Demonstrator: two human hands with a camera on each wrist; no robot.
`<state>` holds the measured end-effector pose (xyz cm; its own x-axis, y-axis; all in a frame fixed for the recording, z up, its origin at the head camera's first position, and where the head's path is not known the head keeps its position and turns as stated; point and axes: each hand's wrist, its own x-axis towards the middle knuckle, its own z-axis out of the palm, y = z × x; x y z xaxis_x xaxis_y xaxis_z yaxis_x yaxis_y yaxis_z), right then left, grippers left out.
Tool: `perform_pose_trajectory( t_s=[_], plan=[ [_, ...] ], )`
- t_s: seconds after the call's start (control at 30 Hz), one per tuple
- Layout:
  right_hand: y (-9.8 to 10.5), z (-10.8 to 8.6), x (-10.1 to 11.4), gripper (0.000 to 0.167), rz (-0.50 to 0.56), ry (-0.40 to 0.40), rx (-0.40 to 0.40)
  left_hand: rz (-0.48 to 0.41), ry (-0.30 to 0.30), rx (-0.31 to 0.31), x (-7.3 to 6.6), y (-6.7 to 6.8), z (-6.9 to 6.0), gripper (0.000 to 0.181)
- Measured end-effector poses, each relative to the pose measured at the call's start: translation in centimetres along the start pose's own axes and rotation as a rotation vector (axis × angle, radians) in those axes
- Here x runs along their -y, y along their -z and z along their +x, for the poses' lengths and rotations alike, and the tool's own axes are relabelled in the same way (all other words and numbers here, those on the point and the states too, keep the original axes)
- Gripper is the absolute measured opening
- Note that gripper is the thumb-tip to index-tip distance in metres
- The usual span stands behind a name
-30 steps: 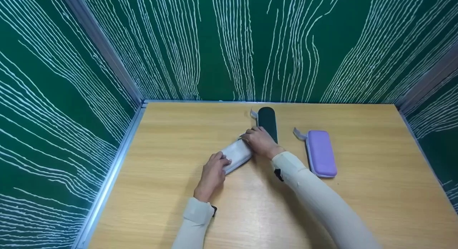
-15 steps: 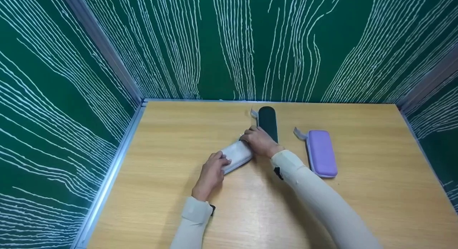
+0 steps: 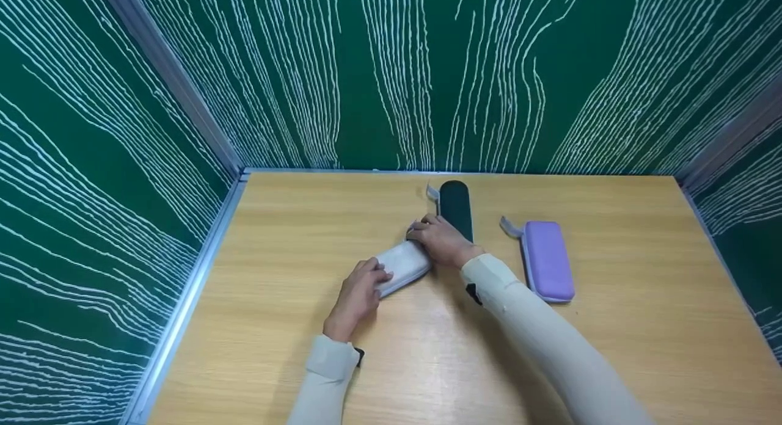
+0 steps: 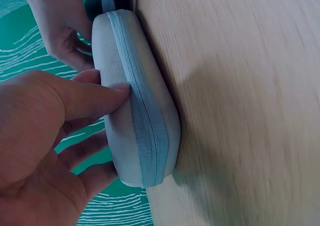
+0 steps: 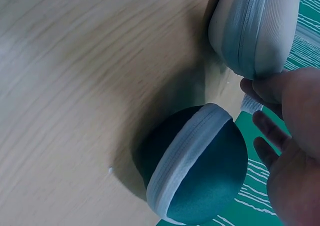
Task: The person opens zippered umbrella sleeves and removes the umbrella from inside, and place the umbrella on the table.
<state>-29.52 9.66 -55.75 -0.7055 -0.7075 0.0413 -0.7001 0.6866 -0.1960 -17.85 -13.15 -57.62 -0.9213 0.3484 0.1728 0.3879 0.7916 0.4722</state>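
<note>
1 white zippered case (image 3: 403,263): my left fingers (image 3: 369,267) clamped on near end, my right fingers (image 3: 421,227) pinching far end; 1 green case (image 3: 455,206) nearby.

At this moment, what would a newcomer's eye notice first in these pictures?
Probably the green back wall with its wavy white lines, beyond the wooden table. Then perhaps the purple case, lying to the right, and the pale grey case, held between the left hand and the right hand.
</note>
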Motion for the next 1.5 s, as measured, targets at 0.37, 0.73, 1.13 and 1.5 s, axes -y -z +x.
perform_pose_trajectory(
  t_s=[0.37, 0.73, 1.13, 1.5],
  plan=[
    [-0.2, 0.3, 0.0, 0.035, -0.023, 0.0, 0.047, -0.01, -0.011, 0.017, 0.3, 0.1, 0.0, 0.038],
    [0.3, 0.5, 0.1, 0.033, -0.039, 0.025, 0.054, 0.001, -0.02, 0.008, 0.3, 0.0, -0.1, 0.038],
    [-0.1, 1.6, -1.0, 0.032, -0.155, 0.033, 0.146, -0.008, -0.035, -0.007, 0.5, -0.1, -0.2, 0.037],
    [-0.1, 1.7, -1.5, 0.028, -0.107, 0.078, 0.111, -0.007, -0.031, -0.007, 0.6, -0.1, -0.2, 0.037]
  ],
)
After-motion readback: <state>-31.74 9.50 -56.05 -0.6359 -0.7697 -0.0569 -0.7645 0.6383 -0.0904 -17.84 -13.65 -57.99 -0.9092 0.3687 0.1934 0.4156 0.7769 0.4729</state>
